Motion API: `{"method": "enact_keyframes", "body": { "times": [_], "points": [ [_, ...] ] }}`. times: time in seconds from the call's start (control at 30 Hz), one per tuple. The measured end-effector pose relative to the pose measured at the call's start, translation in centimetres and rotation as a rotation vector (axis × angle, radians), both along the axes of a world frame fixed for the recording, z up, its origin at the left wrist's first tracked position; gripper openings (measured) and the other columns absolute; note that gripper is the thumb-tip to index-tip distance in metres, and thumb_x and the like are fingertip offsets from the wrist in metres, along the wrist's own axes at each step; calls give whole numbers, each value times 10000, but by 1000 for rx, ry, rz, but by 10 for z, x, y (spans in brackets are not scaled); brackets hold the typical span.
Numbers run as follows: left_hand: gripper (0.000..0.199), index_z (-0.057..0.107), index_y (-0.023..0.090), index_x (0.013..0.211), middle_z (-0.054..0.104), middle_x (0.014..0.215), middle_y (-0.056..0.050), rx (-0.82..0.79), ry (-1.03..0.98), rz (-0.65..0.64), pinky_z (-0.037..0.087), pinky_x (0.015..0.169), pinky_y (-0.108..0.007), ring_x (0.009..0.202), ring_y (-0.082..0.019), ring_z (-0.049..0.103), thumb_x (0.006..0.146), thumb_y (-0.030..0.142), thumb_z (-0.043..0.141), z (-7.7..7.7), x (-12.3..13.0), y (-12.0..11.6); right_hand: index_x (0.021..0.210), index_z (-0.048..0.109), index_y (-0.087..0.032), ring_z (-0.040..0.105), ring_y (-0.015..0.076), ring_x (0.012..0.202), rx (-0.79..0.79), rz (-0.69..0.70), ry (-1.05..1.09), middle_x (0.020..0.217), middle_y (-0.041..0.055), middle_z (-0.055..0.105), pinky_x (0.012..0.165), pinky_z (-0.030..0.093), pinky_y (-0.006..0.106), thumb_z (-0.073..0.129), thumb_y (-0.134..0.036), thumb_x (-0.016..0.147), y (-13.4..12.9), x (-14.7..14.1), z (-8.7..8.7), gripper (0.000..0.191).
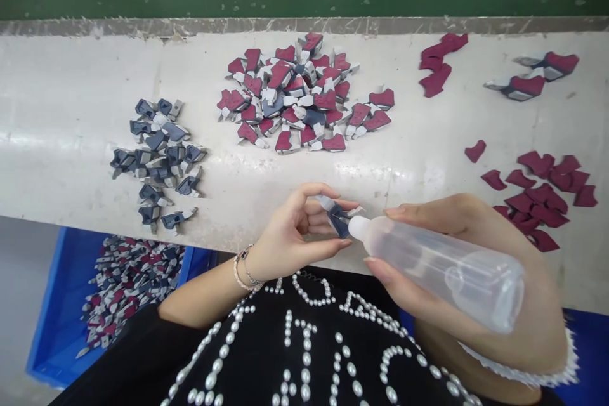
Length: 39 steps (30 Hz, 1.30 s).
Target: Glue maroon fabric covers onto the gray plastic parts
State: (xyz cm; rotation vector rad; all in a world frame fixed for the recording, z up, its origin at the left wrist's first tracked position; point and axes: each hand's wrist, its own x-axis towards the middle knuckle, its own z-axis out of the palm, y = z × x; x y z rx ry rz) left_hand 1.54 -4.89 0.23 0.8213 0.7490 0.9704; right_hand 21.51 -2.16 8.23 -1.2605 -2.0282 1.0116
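Holding jumbled maroon-and-grey parts (130, 285), a blue bin (57, 323) sits below.

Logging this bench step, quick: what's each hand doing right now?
Left hand: closed, holding a small dark grey piece in its fingertips.
Right hand: closed, gripping a clear plastic bottle.
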Motion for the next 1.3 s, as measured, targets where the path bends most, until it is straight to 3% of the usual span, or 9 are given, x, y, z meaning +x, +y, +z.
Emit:
{"method": "enact_keyframes", "body": {
  "times": [0.17,0.33,0.5,0.63,0.77,1.0,1.1,1.3],
  "points": [
    [522,492,273,1218,729,1202,-36,-9,-3,-7,596,850,-146,1024,-107,749,828,39,748,1,1,0,1097,545,-304,749,198,805,7,4,46,1006,-19,732,634,652,288,737,-298,861,2,0,-2,304],
    [508,503,277,1211,733,1172,-13,-5,-6,-7,592,856,-138,993,-84,747,831,41,744,1,2,1,1058,554,-285,756,204,805,43,-4,53,996,-8,755,659,654,310,717,-311,888,2,0,0,237],
    [501,498,277,1209,726,1210,-32,-6,1,-22,598,928,-203,1056,-118,739,835,52,744,2,2,1,1063,569,-295,759,211,831,40,-31,47,962,-20,759,702,657,310,744,-265,852,1,0,4,275],
    [512,497,276,1218,723,1208,-33,-5,-12,-29,595,920,-189,1052,-114,740,833,49,747,1,3,2,1076,560,-292,752,174,766,60,55,63,899,-36,746,665,646,265,749,-270,855,3,2,2,291],
    [502,496,272,1218,723,1185,-23,-19,-12,-22,594,876,-157,998,-89,744,838,56,743,0,4,2,1098,578,-294,740,171,726,45,-4,69,940,-30,752,635,631,278,766,-238,841,4,3,-1,324],
    [502,471,252,1196,721,1210,-67,-7,26,-24,610,905,-243,1047,-164,746,822,133,784,1,4,3,1071,580,-292,747,174,762,67,64,21,959,-35,748,737,639,292,755,-316,844,3,2,-2,288],
    [504,465,255,1197,723,1207,-68,-11,38,-28,617,877,-241,1029,-168,752,824,153,788,1,3,4,1101,560,-313,748,183,746,25,41,63,966,-40,744,678,638,298,765,-306,828,3,2,-2,342],
    [498,459,261,1203,713,1242,-80,-27,61,-27,615,932,-282,1061,-181,746,835,150,775,0,2,3,1022,535,-286,705,171,669,125,95,-64,904,-33,734,646,629,309,733,-306,868,2,3,0,251]
  ]
}}
